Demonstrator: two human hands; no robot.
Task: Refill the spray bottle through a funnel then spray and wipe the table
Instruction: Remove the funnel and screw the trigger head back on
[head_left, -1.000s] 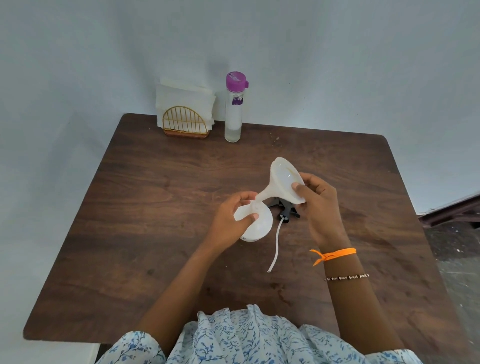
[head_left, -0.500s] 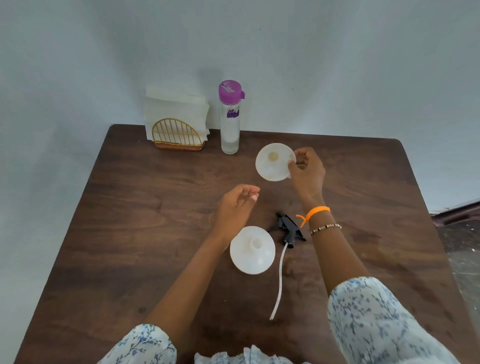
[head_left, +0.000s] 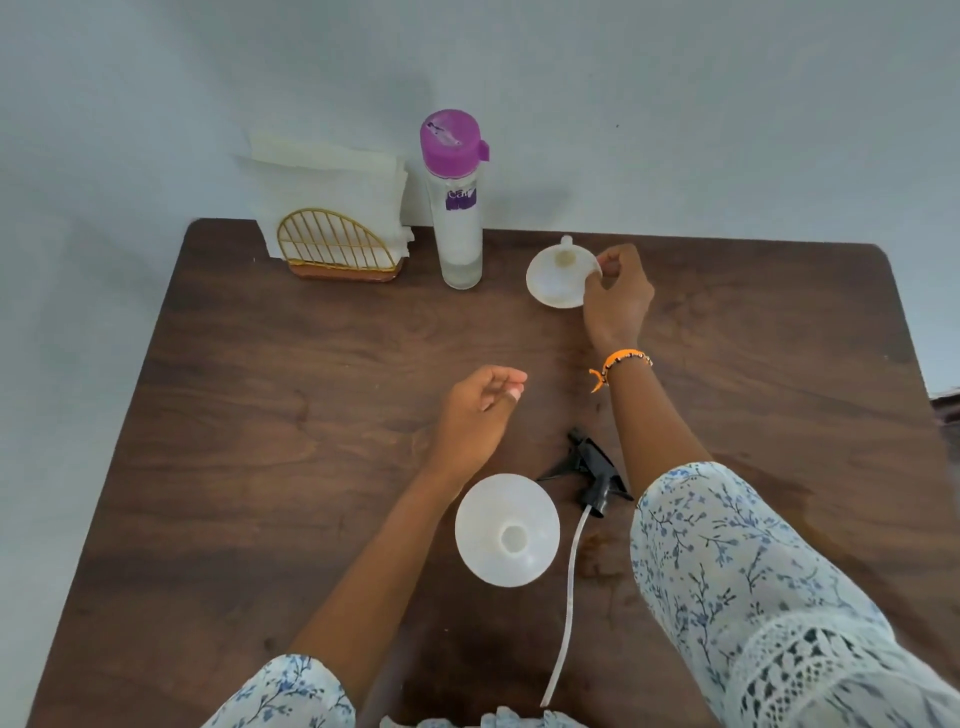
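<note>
Seemingly the funnel stage is in hand, though which way it is heading cannot be read from one look. In the head view, the right hand (head_left: 618, 296) reaches to the far side of the dark wooden surface (head_left: 260, 415), its grip a pinch of thumb and fingertips on the rim of the small white plastic funnel (head_left: 556, 280). That funnel lies low on or just above the wood, just beside the tall clear bottle with a purple cap (head_left: 456, 208), which shows liquid only near its base. The left hand (head_left: 475, 415) hovers mid-surface, its grip loosely curled and holding nothing.

Near the person stands the white translucent spray bottle (head_left: 508, 530), seen from above, its neck open. The black trigger sprayer head (head_left: 592, 473) lies just beside it, its long white dip tube (head_left: 566, 597) trailing toward the body. A gold wire holder of white paper napkins (head_left: 332, 228) sits at the far left.

Whether the spray bottle already holds liquid cannot be told. If it is filled, the next move calls for feeding the tube into the neck and screwing the sprayer on, the free hand steadying the bottle; if not, the funnel must seat in the neck.
</note>
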